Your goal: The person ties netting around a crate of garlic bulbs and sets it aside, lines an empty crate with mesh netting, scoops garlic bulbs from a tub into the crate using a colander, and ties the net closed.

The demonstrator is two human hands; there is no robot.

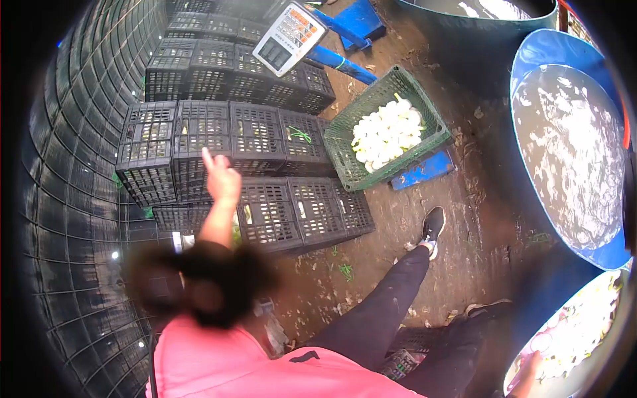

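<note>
My left hand (223, 182) reaches out over the black plastic crates (202, 132), index finger stretched out, apparently holding nothing. Whether it touches a crate I cannot tell. At the bottom right edge, my right hand (529, 373), partly cut off, is beside a wide basin (507, 378) of pale vegetable pieces (570, 341). A round pinkish thing (541, 342) lies just above that hand; its fingers are too unclear to read. A blurred dark shape (222, 265) covers part of my left arm. My pink top (225, 361) fills the bottom.
A green crate (342, 159) holds white vegetables (388, 132) with greenish ends. Behind it stands a scale display (290, 38) on a blue post. Blue tub (524, 53) and dark vat (458, 23) hold liquid. Wire mesh wall (73, 219) runs left; scraps (346, 272) litter the floor.
</note>
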